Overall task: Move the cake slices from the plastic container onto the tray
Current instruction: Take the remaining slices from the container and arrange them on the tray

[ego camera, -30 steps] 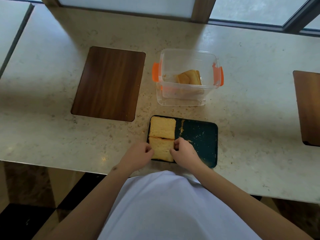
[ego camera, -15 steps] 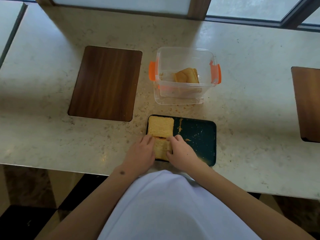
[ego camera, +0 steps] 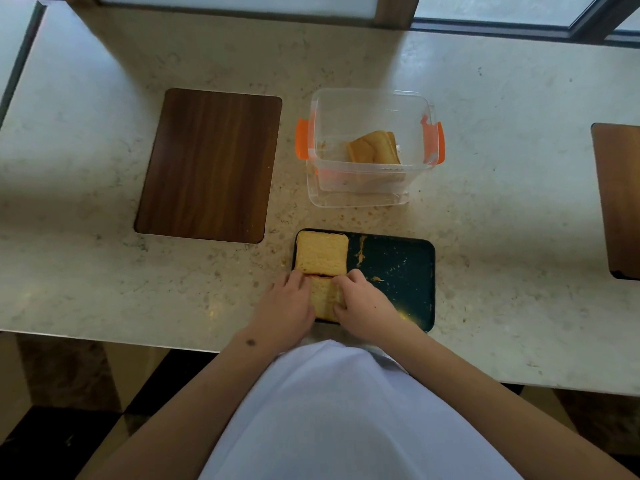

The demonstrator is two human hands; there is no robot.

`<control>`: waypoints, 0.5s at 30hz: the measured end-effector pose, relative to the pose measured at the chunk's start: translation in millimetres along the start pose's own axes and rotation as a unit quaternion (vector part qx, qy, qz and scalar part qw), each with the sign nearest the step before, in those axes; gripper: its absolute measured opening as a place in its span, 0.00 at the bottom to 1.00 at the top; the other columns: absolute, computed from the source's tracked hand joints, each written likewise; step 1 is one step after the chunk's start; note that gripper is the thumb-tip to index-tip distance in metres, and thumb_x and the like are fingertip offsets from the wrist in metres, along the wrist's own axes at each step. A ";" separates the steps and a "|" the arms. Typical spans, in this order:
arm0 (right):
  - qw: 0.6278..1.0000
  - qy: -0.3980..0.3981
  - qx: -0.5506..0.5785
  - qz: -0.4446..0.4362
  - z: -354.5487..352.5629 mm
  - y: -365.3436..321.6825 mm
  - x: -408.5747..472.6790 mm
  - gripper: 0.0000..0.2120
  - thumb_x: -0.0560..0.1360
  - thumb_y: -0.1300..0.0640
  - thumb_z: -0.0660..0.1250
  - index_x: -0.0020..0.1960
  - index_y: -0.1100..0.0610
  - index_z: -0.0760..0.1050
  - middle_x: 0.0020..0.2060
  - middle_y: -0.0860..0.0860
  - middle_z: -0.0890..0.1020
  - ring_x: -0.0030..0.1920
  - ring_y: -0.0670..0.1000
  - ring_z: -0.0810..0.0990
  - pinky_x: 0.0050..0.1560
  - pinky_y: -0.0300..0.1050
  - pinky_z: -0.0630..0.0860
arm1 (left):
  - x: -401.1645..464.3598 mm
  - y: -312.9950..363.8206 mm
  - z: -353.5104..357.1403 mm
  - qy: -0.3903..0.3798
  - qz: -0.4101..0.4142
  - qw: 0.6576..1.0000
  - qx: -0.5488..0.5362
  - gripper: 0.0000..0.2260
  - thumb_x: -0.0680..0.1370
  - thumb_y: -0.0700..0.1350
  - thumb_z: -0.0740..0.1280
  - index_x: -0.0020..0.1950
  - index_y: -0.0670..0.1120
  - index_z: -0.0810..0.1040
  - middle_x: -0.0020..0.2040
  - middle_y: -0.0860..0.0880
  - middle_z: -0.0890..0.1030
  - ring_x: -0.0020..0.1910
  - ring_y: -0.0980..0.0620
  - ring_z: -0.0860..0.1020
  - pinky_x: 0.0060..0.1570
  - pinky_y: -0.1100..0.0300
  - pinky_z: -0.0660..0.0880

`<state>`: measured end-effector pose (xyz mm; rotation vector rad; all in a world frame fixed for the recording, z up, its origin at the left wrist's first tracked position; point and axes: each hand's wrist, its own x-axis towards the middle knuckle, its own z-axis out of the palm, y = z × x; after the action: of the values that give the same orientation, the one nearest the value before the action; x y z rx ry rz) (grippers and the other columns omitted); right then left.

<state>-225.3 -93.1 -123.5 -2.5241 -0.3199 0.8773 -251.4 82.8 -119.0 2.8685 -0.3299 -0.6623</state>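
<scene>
- 2 slices on tray (ego camera: 398, 271): far slice (ego camera: 321, 252), near slice (ego camera: 325, 297)
- left hand (ego camera: 284, 308), right hand (ego camera: 363, 304) grasp near slice
- container (ego camera: 372, 183): slice count unclear

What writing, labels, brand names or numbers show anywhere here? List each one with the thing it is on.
None: no readable text appears in the head view.
Plastic container: clear walls, orange clips, no label showing.
Tray: dark surface with crumbs and smears only.
Wooden board: plain wood grain.
Countertop: speckled stone, no marks that read as text.
</scene>
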 end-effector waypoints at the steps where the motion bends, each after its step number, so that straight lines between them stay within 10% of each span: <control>1: 1.000 -0.008 0.009 0.002 -5.4 0.4 1.4 0.21 0.79 0.54 0.64 0.71 0.55 0.69 0.61 0.53 0.73 0.49 0.53 0.78 0.49 0.51 0.80 | 2.9 0.1 -4.6 -0.007 -0.004 1.000 -0.013 0.14 0.80 0.48 0.61 0.62 0.45 0.75 0.64 0.46 0.74 0.59 0.48 0.73 0.55 0.54 0.73; 5: 0.996 0.002 0.090 0.001 -48.4 1.7 10.5 0.20 0.80 0.52 0.65 0.71 0.53 0.72 0.58 0.50 0.80 0.52 0.48 0.80 0.53 0.43 0.79 | 20.3 4.3 -46.3 -0.067 -0.037 0.995 -0.058 0.13 0.82 0.51 0.60 0.44 0.45 0.78 0.46 0.46 0.81 0.43 0.48 0.79 0.38 0.55 0.74; 11: 0.979 0.150 0.136 -0.014 -168.4 -3.9 47.4 0.11 0.80 0.52 0.65 0.60 0.54 0.77 0.47 0.44 0.79 0.45 0.40 0.79 0.41 0.33 0.77 | 85.7 33.4 -147.9 0.111 -0.024 0.963 -0.245 0.12 0.81 0.48 0.63 0.59 0.45 0.83 0.46 0.48 0.85 0.40 0.52 0.83 0.43 0.54 0.83; 15: 0.960 0.230 0.157 0.043 -225.1 -5.7 91.1 0.14 0.79 0.56 0.65 0.62 0.59 0.79 0.56 0.53 0.83 0.56 0.51 0.80 0.57 0.43 0.72 | 151.4 55.5 -195.3 0.157 -0.055 0.918 -0.359 0.14 0.80 0.44 0.65 0.64 0.44 0.80 0.50 0.54 0.79 0.49 0.56 0.79 0.49 0.65 0.74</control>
<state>-13.0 -131.2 -11.8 -2.3591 0.0748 0.3147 -40.6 15.1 4.0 2.2285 0.1124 -0.2424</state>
